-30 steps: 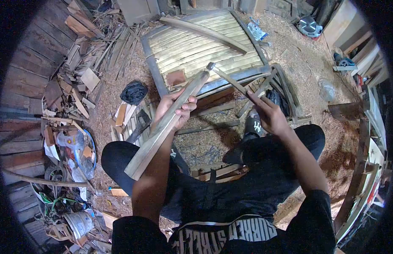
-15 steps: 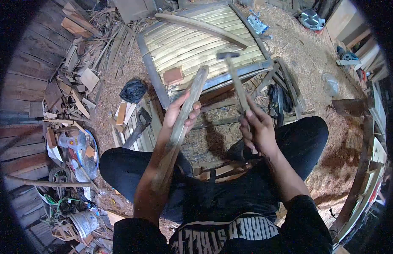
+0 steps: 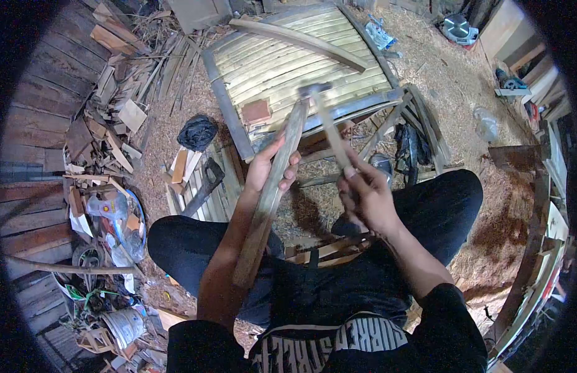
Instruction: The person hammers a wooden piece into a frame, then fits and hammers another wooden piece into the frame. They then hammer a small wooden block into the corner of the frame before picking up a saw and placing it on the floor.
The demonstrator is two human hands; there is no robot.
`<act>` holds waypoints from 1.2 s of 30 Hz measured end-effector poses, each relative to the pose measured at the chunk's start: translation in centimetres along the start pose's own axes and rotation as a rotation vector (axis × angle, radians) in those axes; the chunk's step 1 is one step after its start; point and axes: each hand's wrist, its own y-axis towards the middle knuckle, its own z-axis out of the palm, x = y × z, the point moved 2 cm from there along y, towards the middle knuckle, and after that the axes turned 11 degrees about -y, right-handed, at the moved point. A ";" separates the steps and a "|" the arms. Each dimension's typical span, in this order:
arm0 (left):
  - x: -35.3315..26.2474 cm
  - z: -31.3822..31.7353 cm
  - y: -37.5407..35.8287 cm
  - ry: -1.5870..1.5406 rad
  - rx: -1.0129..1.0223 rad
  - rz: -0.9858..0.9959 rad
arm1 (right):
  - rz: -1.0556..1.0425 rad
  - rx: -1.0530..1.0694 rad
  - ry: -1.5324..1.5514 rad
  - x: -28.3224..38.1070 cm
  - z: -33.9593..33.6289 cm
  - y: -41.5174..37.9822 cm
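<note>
My left hand (image 3: 273, 168) is closed around a long wooden bar (image 3: 271, 196), which slants up and away from my lap along my forearm. In my right hand (image 3: 366, 194) is a hammer (image 3: 332, 130), gripped by its pale wooden handle. The dark hammer head, a little blurred, overlaps the far end of the bar in this view. Just beyond the hands lies a slatted wooden panel (image 3: 282, 62) in a grey frame. A reddish-brown block (image 3: 256, 112) rests on its near left corner, and a curved wooden strip (image 3: 301, 42) lies across its far part.
Wood scraps (image 3: 108, 137) are heaped along the left wall. A black plastic bag (image 3: 197, 132) and a dark axe-shaped tool (image 3: 204, 186) lie left of my hands. A circular saw (image 3: 457, 29) sits at the far right. Sawdust covers the floor (image 3: 450, 105).
My right hand has swung the hammer left and slightly down, bringing its head over the bar's far end. The bar in my left hand has shifted slightly.
</note>
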 end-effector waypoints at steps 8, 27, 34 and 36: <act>-0.1 -0.7 0.3 -0.031 0.015 -0.007 | 0.067 -0.053 0.065 0.2 0.7 -1.7; -0.1 -1.0 0.3 0.095 -0.079 0.040 | -0.099 -0.273 0.246 0.4 2.1 -0.9; -0.4 -0.9 0.6 0.107 -0.077 0.005 | 0.048 0.071 0.049 0.5 3.2 -2.1; 0.1 -0.5 0.3 0.147 -0.094 0.041 | -0.106 -0.262 0.287 0.2 3.0 -1.4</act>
